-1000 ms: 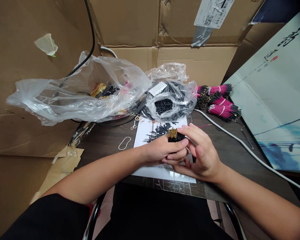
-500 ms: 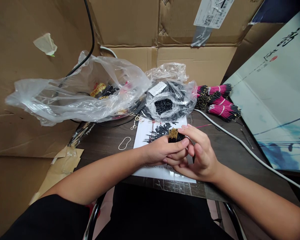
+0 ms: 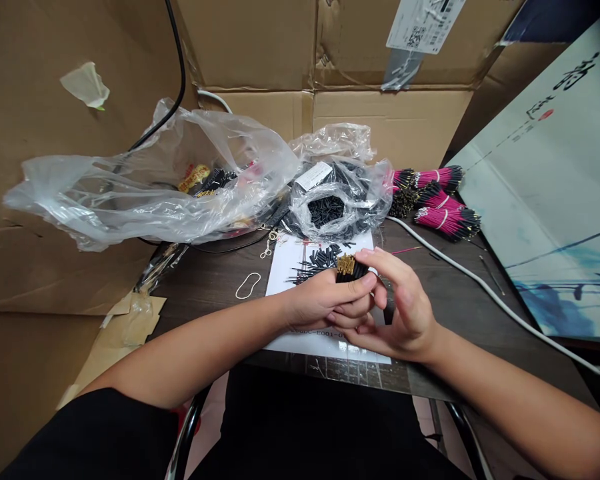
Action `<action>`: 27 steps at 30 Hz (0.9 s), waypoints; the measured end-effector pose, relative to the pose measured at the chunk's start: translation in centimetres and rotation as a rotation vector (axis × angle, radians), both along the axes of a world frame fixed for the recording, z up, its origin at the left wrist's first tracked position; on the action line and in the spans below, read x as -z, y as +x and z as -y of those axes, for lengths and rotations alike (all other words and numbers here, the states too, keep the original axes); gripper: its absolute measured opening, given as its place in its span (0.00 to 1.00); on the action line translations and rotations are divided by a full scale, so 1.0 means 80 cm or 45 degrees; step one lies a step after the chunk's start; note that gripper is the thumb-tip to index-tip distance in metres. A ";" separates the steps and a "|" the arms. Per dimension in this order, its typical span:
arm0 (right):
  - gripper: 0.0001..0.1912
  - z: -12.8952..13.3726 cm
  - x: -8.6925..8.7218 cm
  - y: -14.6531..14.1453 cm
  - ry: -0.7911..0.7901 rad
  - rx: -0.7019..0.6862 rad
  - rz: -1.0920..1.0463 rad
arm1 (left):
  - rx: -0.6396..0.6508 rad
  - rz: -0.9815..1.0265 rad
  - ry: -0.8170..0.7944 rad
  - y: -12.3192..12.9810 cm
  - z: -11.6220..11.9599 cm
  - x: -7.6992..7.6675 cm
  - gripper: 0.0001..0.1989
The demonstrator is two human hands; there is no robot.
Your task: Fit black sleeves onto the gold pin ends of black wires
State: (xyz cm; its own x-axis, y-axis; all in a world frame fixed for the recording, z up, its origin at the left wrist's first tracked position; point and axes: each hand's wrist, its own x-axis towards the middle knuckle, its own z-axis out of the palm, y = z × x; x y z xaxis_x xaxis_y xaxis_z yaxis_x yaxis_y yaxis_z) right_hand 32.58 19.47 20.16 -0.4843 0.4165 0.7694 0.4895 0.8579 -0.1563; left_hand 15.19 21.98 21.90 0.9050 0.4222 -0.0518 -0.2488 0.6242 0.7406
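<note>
My left hand [image 3: 337, 299] is closed round a bundle of black wires with gold terminals [image 3: 347, 265], its thumb across the front and the gold tips facing up. My right hand [image 3: 400, 307] cups the bundle's right side, index fingertip against its upper edge, thumb standing apart. Its lower fingers lie under those of the left hand. The bundle's lower part is hidden by the fingers. Just behind the hands, loose black sleeves [image 3: 325, 257] and thin dark wires [image 3: 303, 272] lie on a printed white sheet [image 3: 280, 270].
Behind the sheet stands an open plastic bag of black sleeves [image 3: 327, 211]. A large clear bag [image 3: 105, 200] spreads at left. Tied pink wire bundles [image 3: 447, 220] lie at back right, near a white cable [image 3: 485, 287]. A rubber band [image 3: 249, 285] rests left of the sheet.
The hands keep nearly the same place and grip. The dark piece by the right thumb has shifted slightly, and the view has moved a little.
</note>
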 end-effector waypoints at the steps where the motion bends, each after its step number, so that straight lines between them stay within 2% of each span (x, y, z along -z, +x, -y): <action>1: 0.62 0.000 0.000 0.000 0.012 0.006 -0.010 | 0.005 -0.011 0.003 0.000 0.000 0.000 0.21; 7: 0.63 0.002 0.001 -0.004 0.034 0.014 -0.011 | 0.019 -0.022 0.027 0.002 0.001 -0.001 0.19; 10: 0.62 0.001 -0.005 0.002 -0.053 -0.023 -0.080 | -0.056 -0.028 0.190 -0.003 -0.003 -0.005 0.17; 13: 0.43 -0.016 -0.015 0.018 -0.184 0.164 -0.182 | -0.215 -0.270 0.497 -0.012 -0.011 -0.010 0.17; 15: 0.26 -0.039 -0.019 0.029 -0.293 0.367 -0.052 | -0.368 -0.505 0.803 -0.018 -0.018 -0.012 0.17; 17: 0.16 -0.065 -0.018 0.038 -0.407 0.432 0.203 | -0.522 -0.678 1.172 -0.022 -0.025 -0.011 0.17; 19: 0.14 -0.089 -0.013 0.039 -0.538 0.377 0.487 | -0.633 -0.778 1.458 -0.024 -0.030 -0.006 0.17; 21: 0.13 -0.105 -0.006 0.034 -0.596 0.405 0.618 | -0.708 -0.813 1.619 -0.025 -0.034 0.000 0.16; 27: 0.10 -0.118 0.010 0.008 -0.568 0.497 0.650 | -0.763 -0.798 1.913 -0.030 -0.037 0.012 0.09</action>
